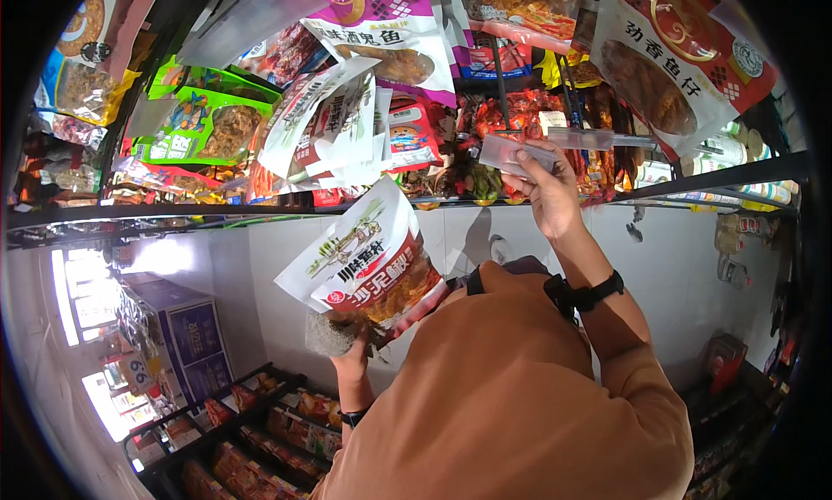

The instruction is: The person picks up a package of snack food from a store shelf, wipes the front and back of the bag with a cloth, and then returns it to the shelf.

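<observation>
Snack pouch (373, 270), white and red, frame centre, tilted: likely light, pliable, slick; best gripped low. Left hand (352, 360): closed on its bottom, with grey cloth (329, 335). Right hand (555, 192), apart, upper right: pinching clear plastic holder (507, 156), probably stiff.

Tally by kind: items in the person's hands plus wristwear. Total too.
Snack pouch in left hand: 1
Grey, fuzzy cloth-like item at left hand: 1
Clear plastic piece in right hand: 1
Black wrist straps, one per wrist: 2
Total: 5
</observation>
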